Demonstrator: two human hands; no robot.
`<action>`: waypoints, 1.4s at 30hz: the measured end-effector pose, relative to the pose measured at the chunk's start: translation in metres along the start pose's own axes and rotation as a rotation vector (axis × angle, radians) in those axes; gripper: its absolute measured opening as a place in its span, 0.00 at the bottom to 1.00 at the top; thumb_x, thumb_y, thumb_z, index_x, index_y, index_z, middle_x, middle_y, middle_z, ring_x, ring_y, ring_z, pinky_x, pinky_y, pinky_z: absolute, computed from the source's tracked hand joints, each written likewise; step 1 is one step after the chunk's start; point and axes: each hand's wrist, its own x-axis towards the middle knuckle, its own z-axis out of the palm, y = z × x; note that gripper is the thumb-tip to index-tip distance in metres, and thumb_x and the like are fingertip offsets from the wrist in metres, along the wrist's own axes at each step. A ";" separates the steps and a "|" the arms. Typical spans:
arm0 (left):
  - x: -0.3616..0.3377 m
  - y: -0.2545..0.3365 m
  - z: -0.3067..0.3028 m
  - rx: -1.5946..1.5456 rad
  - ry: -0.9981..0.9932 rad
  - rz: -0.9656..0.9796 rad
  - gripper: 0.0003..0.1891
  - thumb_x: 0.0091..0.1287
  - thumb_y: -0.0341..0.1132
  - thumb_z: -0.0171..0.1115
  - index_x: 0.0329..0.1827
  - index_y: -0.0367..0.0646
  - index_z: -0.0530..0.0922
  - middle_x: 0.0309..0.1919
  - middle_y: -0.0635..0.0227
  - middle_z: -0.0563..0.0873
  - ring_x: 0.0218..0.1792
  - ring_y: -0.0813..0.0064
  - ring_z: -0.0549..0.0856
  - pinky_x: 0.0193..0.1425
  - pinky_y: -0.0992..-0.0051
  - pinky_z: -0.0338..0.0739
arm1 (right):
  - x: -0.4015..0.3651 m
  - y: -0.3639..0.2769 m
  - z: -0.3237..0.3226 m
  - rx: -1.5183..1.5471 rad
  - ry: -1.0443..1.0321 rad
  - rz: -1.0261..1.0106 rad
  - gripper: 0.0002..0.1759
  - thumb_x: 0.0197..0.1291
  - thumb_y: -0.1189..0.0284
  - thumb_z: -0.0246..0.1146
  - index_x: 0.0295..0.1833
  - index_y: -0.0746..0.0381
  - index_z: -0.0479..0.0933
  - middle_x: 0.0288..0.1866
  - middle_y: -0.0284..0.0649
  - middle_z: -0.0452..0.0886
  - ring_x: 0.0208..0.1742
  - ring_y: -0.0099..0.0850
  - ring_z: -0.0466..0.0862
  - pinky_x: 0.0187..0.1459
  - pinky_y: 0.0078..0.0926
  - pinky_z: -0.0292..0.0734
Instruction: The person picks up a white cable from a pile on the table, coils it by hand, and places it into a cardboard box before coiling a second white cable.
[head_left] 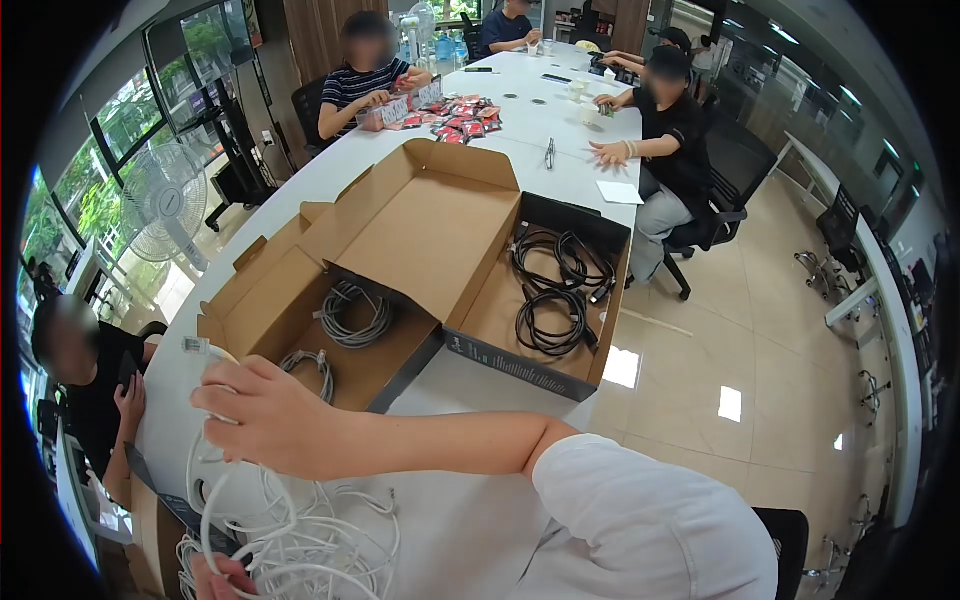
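Note:
My right hand [265, 415] is closed around a white network cable [290, 540], and a clear plug [197, 345] sticks up past its fingers. From that hand the cable hangs down in loops to a tangled heap at the table's near left. Low in that heap is my left hand [220, 578], partly cut off by the frame edge, its fingers curled on the white cable. Just beyond my right hand, an open cardboard box [390, 402] holds grey coiled cables [355, 316]. Beside it on the right, another open box [520, 368] holds black coiled cables [555, 322].
Another box [150, 530] stands at the near left edge. Farther along the white table [560, 150] lie many red packets [465, 122], glasses [550, 153] and a white sheet [619, 192]. Several people sit around it. A fan [168, 205] stands on the left.

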 end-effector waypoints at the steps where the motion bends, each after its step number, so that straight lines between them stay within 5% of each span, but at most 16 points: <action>1: 0.001 0.000 0.003 -0.009 0.042 0.014 0.15 0.69 0.41 0.57 0.33 0.35 0.79 0.27 0.58 0.81 0.24 0.73 0.76 0.32 0.73 0.69 | 0.000 -0.002 0.000 -0.088 -0.008 -0.014 0.17 0.42 0.69 0.70 0.36 0.60 0.71 0.53 0.41 0.74 0.60 0.38 0.72 0.55 0.46 0.67; 6: 0.011 -0.002 0.011 -0.063 0.138 0.131 0.15 0.69 0.40 0.57 0.33 0.35 0.79 0.27 0.58 0.81 0.24 0.73 0.76 0.32 0.72 0.68 | 0.004 -0.016 -0.002 -0.321 0.027 -0.080 0.21 0.41 0.61 0.69 0.38 0.59 0.71 0.59 0.43 0.72 0.66 0.40 0.68 0.62 0.53 0.58; 9: 0.016 -0.004 0.013 -0.094 0.152 0.186 0.15 0.69 0.40 0.57 0.33 0.35 0.79 0.27 0.58 0.81 0.24 0.73 0.76 0.32 0.72 0.68 | 0.006 -0.016 -0.018 -0.081 -0.130 -0.096 0.21 0.45 0.62 0.70 0.41 0.60 0.71 0.55 0.42 0.73 0.63 0.41 0.69 0.60 0.48 0.60; 12: 0.015 -0.004 0.018 -0.131 0.158 0.228 0.15 0.69 0.40 0.57 0.33 0.35 0.79 0.27 0.58 0.81 0.24 0.72 0.76 0.32 0.72 0.68 | -0.002 -0.014 -0.019 0.520 -0.443 0.017 0.20 0.51 0.63 0.69 0.43 0.61 0.70 0.51 0.42 0.74 0.61 0.41 0.69 0.58 0.45 0.61; 15: 0.014 -0.005 0.018 -0.168 0.146 0.256 0.14 0.68 0.40 0.57 0.33 0.35 0.79 0.27 0.58 0.81 0.24 0.72 0.75 0.32 0.71 0.68 | -0.001 -0.017 -0.014 0.639 -0.482 -0.004 0.17 0.55 0.64 0.67 0.44 0.61 0.72 0.48 0.43 0.73 0.59 0.42 0.67 0.56 0.44 0.62; 21: 0.015 -0.007 0.015 -0.214 0.115 0.305 0.14 0.68 0.39 0.58 0.33 0.35 0.79 0.28 0.57 0.81 0.24 0.71 0.75 0.32 0.71 0.68 | 0.009 -0.023 -0.025 0.093 -0.165 -0.228 0.09 0.60 0.65 0.63 0.36 0.60 0.77 0.48 0.39 0.74 0.60 0.35 0.68 0.55 0.41 0.63; 24: 0.014 -0.008 0.012 -0.232 0.097 0.327 0.14 0.68 0.39 0.58 0.33 0.35 0.79 0.28 0.57 0.81 0.24 0.71 0.75 0.32 0.71 0.68 | 0.011 -0.024 -0.029 0.105 -0.151 -0.243 0.10 0.60 0.64 0.63 0.33 0.59 0.78 0.42 0.37 0.77 0.58 0.34 0.72 0.56 0.40 0.63; 30: 0.008 -0.008 0.014 -0.280 0.063 0.383 0.13 0.68 0.38 0.58 0.33 0.35 0.78 0.28 0.57 0.81 0.25 0.71 0.75 0.32 0.70 0.68 | 0.003 -0.024 -0.018 0.292 -0.498 -0.070 0.12 0.59 0.60 0.64 0.34 0.59 0.77 0.31 0.33 0.79 0.41 0.32 0.80 0.48 0.34 0.68; 36: 0.007 -0.007 0.013 -0.313 0.014 0.429 0.13 0.68 0.38 0.58 0.33 0.35 0.78 0.28 0.56 0.81 0.25 0.70 0.75 0.32 0.70 0.68 | 0.004 -0.023 -0.016 0.252 -0.286 0.047 0.13 0.61 0.63 0.65 0.35 0.61 0.74 0.26 0.35 0.74 0.27 0.36 0.79 0.27 0.35 0.69; 42: 0.006 -0.006 0.013 -0.341 -0.049 0.479 0.12 0.67 0.37 0.58 0.33 0.35 0.78 0.29 0.56 0.81 0.25 0.69 0.75 0.32 0.69 0.68 | 0.005 -0.020 -0.019 0.264 -0.276 0.147 0.13 0.63 0.64 0.64 0.38 0.61 0.72 0.26 0.36 0.73 0.23 0.44 0.76 0.24 0.36 0.69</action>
